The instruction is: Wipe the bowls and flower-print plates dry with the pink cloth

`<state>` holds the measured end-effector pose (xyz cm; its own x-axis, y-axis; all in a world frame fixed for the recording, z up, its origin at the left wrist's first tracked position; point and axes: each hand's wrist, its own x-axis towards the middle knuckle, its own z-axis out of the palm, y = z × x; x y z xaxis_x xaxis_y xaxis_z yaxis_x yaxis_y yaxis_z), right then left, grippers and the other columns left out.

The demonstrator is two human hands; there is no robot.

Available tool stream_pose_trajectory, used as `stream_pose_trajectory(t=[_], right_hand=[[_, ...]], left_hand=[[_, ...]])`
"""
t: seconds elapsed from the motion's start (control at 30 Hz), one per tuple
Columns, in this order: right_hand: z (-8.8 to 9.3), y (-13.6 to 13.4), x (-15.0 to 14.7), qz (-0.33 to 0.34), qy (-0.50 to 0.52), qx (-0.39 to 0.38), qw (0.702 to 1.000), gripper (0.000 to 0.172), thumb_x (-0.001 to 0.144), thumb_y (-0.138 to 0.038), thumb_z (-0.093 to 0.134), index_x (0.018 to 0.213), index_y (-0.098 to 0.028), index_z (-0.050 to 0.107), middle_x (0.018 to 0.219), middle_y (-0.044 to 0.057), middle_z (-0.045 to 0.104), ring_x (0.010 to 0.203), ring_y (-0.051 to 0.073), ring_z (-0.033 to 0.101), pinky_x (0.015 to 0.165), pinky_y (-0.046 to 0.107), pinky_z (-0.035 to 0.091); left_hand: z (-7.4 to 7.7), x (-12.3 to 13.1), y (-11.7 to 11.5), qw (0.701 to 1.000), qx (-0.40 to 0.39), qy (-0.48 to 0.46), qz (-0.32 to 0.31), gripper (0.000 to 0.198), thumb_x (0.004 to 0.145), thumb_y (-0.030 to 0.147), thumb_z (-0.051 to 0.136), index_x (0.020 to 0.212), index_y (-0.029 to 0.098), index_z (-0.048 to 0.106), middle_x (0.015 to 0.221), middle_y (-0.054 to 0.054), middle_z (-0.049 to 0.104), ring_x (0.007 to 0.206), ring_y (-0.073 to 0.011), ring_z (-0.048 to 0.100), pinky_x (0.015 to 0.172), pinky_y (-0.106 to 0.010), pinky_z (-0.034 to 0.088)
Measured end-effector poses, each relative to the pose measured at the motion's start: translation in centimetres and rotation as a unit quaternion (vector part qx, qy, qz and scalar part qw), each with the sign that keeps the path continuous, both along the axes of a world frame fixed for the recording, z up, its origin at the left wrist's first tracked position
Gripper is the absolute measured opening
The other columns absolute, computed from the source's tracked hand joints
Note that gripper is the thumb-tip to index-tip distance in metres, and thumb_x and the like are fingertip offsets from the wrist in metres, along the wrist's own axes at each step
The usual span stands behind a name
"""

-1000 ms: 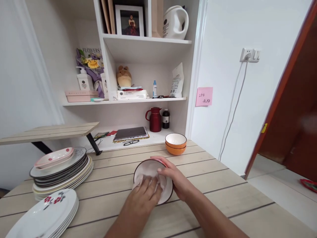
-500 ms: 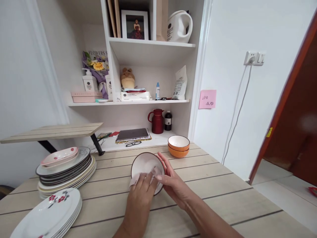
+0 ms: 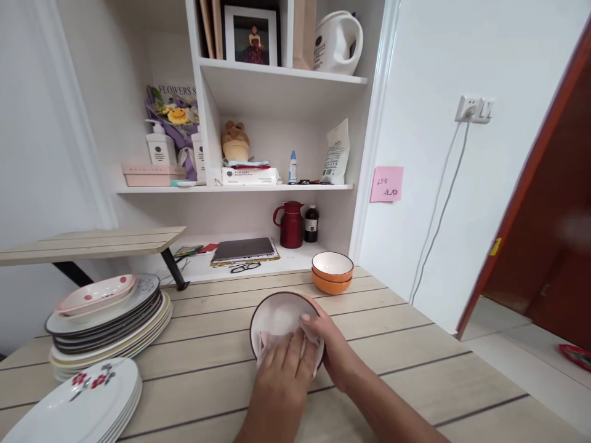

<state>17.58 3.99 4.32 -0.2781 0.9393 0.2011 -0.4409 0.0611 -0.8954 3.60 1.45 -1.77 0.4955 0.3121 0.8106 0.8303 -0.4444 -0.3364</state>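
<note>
A round bowl (image 3: 277,311) with a pale inside and a dark rim is tilted toward me above the table. My right hand (image 3: 330,338) grips its right side, thumb over the rim and fingers behind. Inside the bowl, my left hand (image 3: 284,375) presses a pale pinkish cloth (image 3: 265,341) against the lower wall. Much of the cloth is hidden under the fingers. Beyond my hands, two orange bowls (image 3: 331,283) with white insides are nested on the table.
On the left stand a tall stack of plates (image 3: 111,338) topped by a pink-patterned dish (image 3: 95,295) and a stack of white flowered plates (image 3: 87,406). A small raised shelf (image 3: 92,243) is behind them. A red jug (image 3: 292,226), laptop (image 3: 244,248) and glasses (image 3: 245,267) sit at the back.
The bowl has shifted slightly right and nearer to me. My left hand and the cloth have slid rightward inside it. The right thumb now lies further over the rim.
</note>
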Motion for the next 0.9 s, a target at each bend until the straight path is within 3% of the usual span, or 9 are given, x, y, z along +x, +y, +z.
stream_pose_trajectory(t=[0.17, 0.33, 0.43, 0.57, 0.67, 0.8, 0.9], right_hand=[[1.8, 0.1, 2.8, 0.038, -0.108, 0.052, 0.992, 0.046, 0.077, -0.032, 0.067, 0.123, -0.027, 0.064, 0.126, 0.004, 0.065, 0.118, 0.030, 0.054, 0.104, 0.044, 0.037], [2.0, 0.1, 4.2, 0.086, -0.154, 0.005, 0.984, 0.052, 0.077, -0.036, 0.071, 0.127, -0.030, 0.061, 0.135, 0.002, 0.059, 0.126, 0.030, 0.048, 0.109, 0.046, 0.031], [1.4, -0.2, 3.2, 0.098, -0.088, -0.021, 0.991, 0.070, 0.072, -0.038, 0.077, 0.136, -0.032, 0.052, 0.138, 0.004, 0.056, 0.127, 0.029, 0.049, 0.110, 0.047, 0.030], [-0.2, -0.7, 0.2, 0.116, 0.005, -0.038, 0.992, 0.098, 0.061, -0.035, 0.086, 0.145, -0.036, 0.036, 0.140, 0.008, 0.053, 0.122, 0.031, 0.054, 0.106, 0.050, 0.035], [-1.4, -1.1, -1.8, 0.120, 0.016, -0.021, 0.992, 0.097, 0.064, -0.033, 0.086, 0.146, -0.039, 0.034, 0.148, 0.006, 0.045, 0.129, 0.028, 0.048, 0.109, 0.047, 0.033], [-2.4, -1.5, -3.0, 0.096, 0.025, 0.011, 0.995, 0.097, 0.067, -0.035, 0.084, 0.147, -0.038, 0.030, 0.151, 0.002, 0.040, 0.139, 0.024, 0.037, 0.115, 0.042, 0.026], [-2.4, -1.7, -3.0, 0.068, 0.039, 0.007, 0.997, 0.088, 0.074, -0.041, 0.078, 0.147, -0.039, 0.030, 0.149, 0.001, 0.044, 0.138, 0.022, 0.038, 0.114, 0.039, 0.027]], left_hand=[[0.4, -1.4, -0.1, 0.996, 0.009, 0.077, -0.039, 0.034, 0.097, 0.018, 0.041, 0.125, 0.025, 0.061, 0.127, -0.005, 0.065, 0.116, -0.0233, 0.058, 0.098, -0.039, 0.040], [0.0, -1.3, -0.3, 0.997, 0.006, 0.074, -0.015, 0.032, 0.096, 0.015, 0.044, 0.120, 0.023, 0.063, 0.126, -0.007, 0.066, 0.116, -0.0244, 0.059, 0.085, -0.035, 0.044], [0.1, -1.4, -0.4, 0.998, -0.013, 0.055, 0.018, 0.034, 0.095, 0.013, 0.045, 0.123, 0.023, 0.062, 0.128, -0.007, 0.065, 0.115, -0.0242, 0.060, 0.086, -0.036, 0.046], [0.1, -1.7, -0.3, 0.991, -0.062, -0.068, 0.093, 0.032, 0.096, 0.015, 0.044, 0.123, 0.021, 0.060, 0.115, -0.006, 0.071, 0.096, -0.0218, 0.067, 0.093, -0.043, 0.046], [-0.1, -1.7, -0.4, 0.979, -0.092, -0.135, 0.118, 0.032, 0.098, 0.017, 0.039, 0.123, 0.019, 0.059, 0.108, -0.007, 0.073, 0.091, -0.0204, 0.067, 0.093, -0.044, 0.046], [0.0, -1.2, -0.7, 0.982, -0.092, -0.142, 0.082, 0.036, 0.099, 0.019, 0.038, 0.130, 0.020, 0.055, 0.113, -0.007, 0.071, 0.099, -0.0212, 0.065, 0.099, -0.047, 0.044], [0.1, -0.8, -0.8, 0.989, -0.065, -0.121, 0.057, 0.036, 0.098, 0.017, 0.038, 0.129, 0.018, 0.056, 0.113, -0.008, 0.070, 0.100, -0.0219, 0.064, 0.094, -0.043, 0.047]])
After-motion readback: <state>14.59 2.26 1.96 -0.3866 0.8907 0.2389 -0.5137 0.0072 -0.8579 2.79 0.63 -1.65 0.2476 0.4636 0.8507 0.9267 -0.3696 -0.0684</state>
